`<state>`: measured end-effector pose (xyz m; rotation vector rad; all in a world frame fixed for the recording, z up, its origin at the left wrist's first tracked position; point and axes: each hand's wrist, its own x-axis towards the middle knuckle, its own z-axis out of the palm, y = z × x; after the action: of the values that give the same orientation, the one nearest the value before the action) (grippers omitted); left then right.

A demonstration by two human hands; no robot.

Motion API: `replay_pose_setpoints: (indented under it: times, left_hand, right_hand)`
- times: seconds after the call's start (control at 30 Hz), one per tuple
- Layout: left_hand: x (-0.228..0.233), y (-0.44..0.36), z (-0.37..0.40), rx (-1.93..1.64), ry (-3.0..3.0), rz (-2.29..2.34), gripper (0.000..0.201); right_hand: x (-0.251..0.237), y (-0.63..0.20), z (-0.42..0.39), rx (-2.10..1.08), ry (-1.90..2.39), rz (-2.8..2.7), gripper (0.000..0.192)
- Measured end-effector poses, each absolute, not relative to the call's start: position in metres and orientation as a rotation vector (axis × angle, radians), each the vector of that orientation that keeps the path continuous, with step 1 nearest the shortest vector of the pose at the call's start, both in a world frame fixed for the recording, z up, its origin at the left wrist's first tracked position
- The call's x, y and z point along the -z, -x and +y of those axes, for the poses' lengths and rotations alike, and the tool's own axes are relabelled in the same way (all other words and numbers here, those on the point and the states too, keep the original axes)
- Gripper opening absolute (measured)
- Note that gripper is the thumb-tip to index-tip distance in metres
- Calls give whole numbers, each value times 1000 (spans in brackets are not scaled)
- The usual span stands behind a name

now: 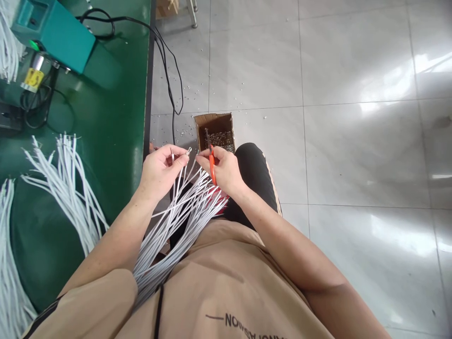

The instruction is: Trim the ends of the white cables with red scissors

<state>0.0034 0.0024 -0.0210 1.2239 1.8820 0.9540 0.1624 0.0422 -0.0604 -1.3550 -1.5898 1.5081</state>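
Note:
A bundle of white cables (176,235) lies across my lap, its ends fanned out toward my hands. My left hand (162,167) pinches the ends of a few white cables between thumb and fingers. Close to it on the right, my right hand (224,169) holds orange-handled cutters (212,165), their dark tip pointing away from me over the box. Thumb and forefinger of that hand come together near another cable end; whether they grip it I cannot tell. The two hands are slightly apart.
A cardboard box (231,122) with small bits inside stands on the tiled floor (353,155), where more bits lie scattered. On the green table (120,99) are more cable bundles (76,188) and a teal device (56,35). Black cords (165,61) hang over its edge.

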Motion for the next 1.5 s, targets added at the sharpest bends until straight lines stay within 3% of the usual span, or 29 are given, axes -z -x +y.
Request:
replay_pose_setpoints:
  times: [0.23,0.5,0.7,0.9,1.1,1.3,1.5]
  left_hand:
    - [15,-11,2,-920,-1339,1986,16]
    - [19,-18,1,-1154,-957,1397,23]
    - [16,-9,4,-1133,-789,1293,43]
    - [13,-7,4,-1081,-697,1256,32]
    - [5,-9,4,-988,-637,1338,49]
    - [7,-12,4,-961,-635,1377,58]
    - [11,-2,6,-944,-875,1607,47]
  right_hand:
    - [30,-154,43,-1846,1141,-1019,13]
    - [51,-148,40,-1977,1218,-701,17]
    - [52,-155,40,-1793,1248,-960,19]
    - [44,-165,41,-1464,1277,-1507,20]
    - [37,-165,41,-1195,1246,-1567,19]
    - [27,-155,42,-1445,1202,-1613,21]
    - [30,-156,44,-1822,1221,-1230,32]
